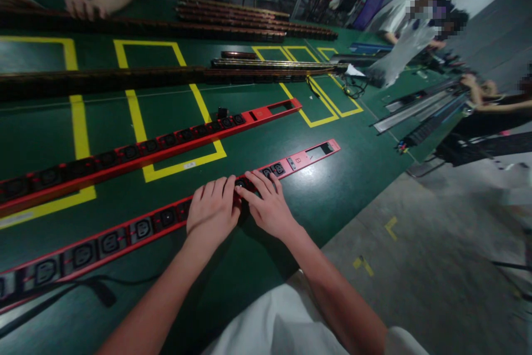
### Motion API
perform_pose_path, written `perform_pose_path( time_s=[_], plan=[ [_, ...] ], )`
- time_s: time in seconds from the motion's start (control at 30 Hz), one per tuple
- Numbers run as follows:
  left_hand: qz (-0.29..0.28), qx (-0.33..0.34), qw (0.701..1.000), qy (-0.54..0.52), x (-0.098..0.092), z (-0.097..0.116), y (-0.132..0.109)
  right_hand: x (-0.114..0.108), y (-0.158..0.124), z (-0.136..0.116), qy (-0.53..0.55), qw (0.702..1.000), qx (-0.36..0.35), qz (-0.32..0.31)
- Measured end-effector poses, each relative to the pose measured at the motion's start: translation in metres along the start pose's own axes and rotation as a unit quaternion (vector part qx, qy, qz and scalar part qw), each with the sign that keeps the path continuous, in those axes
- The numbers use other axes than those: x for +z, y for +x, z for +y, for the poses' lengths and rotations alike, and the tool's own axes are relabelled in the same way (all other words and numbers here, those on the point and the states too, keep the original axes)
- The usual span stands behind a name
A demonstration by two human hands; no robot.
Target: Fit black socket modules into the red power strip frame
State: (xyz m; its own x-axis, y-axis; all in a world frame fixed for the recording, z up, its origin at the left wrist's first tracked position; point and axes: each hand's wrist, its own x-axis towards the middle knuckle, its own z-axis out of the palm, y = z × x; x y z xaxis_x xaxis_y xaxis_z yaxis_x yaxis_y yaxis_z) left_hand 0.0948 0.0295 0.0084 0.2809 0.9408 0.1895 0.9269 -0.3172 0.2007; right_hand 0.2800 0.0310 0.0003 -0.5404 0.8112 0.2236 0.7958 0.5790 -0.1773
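Note:
A long red power strip with black sockets lies at a slant on the green table, close to my body. My left hand is closed over it, fingers curled across the far edge. Beside it, my right hand also grips the strip, its index finger and thumb near a socket that the hands partly cover. What lies under the fingers is hidden. Farther back, a second red power strip runs roughly parallel, with a small black piece at its far side.
Yellow tape outlines mark the green table. A black cable lies at the near left. Stacked dark strips stand at the back. Co-workers' hands show at the far left and right, by metal profiles.

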Motion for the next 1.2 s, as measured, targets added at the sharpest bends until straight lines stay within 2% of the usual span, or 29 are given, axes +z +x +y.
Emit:
perform_pose_path(
  time_s=[0.33, 0.63, 0.8, 1.2],
  plan=[
    [0.001, 0.000, 1.000, 0.008, 0.002, -0.001, -0.001, -0.003, 0.000, 0.000, -0.002, 1.000, 0.001, -0.003],
    [-0.017, -0.007, 1.000, -0.008, -0.001, 0.000, 0.000, 0.013, 0.007, -0.036, 0.041, 0.997, 0.057, 0.023],
    [-0.011, -0.010, 1.000, -0.009, 0.000, 0.000, 0.000, 0.016, 0.007, -0.034, 0.034, 0.998, 0.034, 0.028],
    [-0.023, -0.022, 0.999, -0.014, -0.002, 0.000, 0.000, 0.010, 0.007, -0.033, 0.014, 1.000, 0.023, -0.007]
  ],
)
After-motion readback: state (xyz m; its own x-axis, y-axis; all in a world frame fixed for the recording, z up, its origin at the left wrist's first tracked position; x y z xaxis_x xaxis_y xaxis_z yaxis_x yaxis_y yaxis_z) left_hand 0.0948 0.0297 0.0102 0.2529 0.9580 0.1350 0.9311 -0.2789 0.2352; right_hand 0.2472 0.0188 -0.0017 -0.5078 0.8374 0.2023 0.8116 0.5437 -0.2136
